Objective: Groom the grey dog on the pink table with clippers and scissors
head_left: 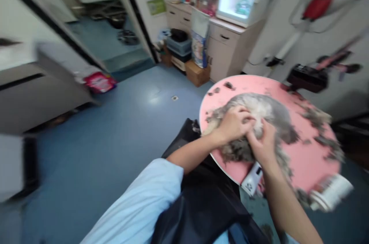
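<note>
A furry grey-and-white animal [278, 115] lies on a round pink table [311, 155]; blur hides what kind it is. Part of its coat looks clipped short and grey, while the middle is white and fluffy. My left hand [235, 122] presses into the white fur with bent fingers. Close beside it, my right hand [263, 142] pinches at the same patch, thumb and fingers near each other. Below my right hand, a white hair clipper [252, 179] rests at the table's near edge. Loose grey fur [240, 149] is heaped in front of the animal.
More cut fur [317, 117] is scattered along the table's right side. A white tub [331, 193] lies tilted at the lower right edge. A dark arm-like fixture [308, 77] stands behind the table. Further back are a cabinet [221, 45] and a cardboard box [197, 72].
</note>
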Demonstrator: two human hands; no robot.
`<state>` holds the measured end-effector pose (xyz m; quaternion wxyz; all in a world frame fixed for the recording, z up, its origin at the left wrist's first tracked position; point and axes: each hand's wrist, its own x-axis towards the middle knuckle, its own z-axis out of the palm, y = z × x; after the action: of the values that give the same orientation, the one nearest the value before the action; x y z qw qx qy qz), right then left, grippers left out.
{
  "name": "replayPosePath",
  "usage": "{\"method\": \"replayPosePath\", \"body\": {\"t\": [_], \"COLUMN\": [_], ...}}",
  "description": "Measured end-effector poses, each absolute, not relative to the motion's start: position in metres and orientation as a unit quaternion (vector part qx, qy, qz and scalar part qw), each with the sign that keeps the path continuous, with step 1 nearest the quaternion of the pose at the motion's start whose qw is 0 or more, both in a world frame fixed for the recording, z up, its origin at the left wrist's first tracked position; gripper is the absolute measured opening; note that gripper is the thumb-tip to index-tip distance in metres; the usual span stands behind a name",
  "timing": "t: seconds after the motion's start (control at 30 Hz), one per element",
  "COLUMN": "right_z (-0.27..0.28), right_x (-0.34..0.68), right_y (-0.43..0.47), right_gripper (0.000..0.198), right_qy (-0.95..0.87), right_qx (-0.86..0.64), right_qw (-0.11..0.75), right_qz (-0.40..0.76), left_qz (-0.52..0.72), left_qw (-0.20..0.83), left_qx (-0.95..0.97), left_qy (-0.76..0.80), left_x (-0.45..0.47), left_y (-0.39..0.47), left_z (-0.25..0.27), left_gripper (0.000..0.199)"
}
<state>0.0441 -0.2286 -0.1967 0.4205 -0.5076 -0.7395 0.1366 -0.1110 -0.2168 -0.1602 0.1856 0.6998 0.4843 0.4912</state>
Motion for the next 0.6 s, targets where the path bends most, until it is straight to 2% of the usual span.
{"method": "replayPosePath", "body": {"t": [0.13,0.4,0.6], "right_z": [-0.202,-0.220,-0.231], "right_x": [0.029,0.027,0.024], "right_y": [-0.235,-0.236,-0.240], "right_gripper": [0.064,0.072,0.075], "right_qy": [-0.719,-0.682,-0.678], "right_qx": [-0.541,-0.582,-0.589], "right_qw": [0.421,0.430,0.424], "right_qz": [0.117,0.110,0.112], "left_qz": [0.448,0.324,0.260], "left_qw": [0.229,0.144,0.195], "left_qx": [0.710,0.730,0.740], "left_qy": [0.493,0.583,0.588], "left_x": [-0.122,-0.100,-0.102], "left_y": [-0.221,-0.222,-0.210], "left_z": [-0.161,-0.153,-0.148], "left_gripper": [0.011,0.024,0.023]}}
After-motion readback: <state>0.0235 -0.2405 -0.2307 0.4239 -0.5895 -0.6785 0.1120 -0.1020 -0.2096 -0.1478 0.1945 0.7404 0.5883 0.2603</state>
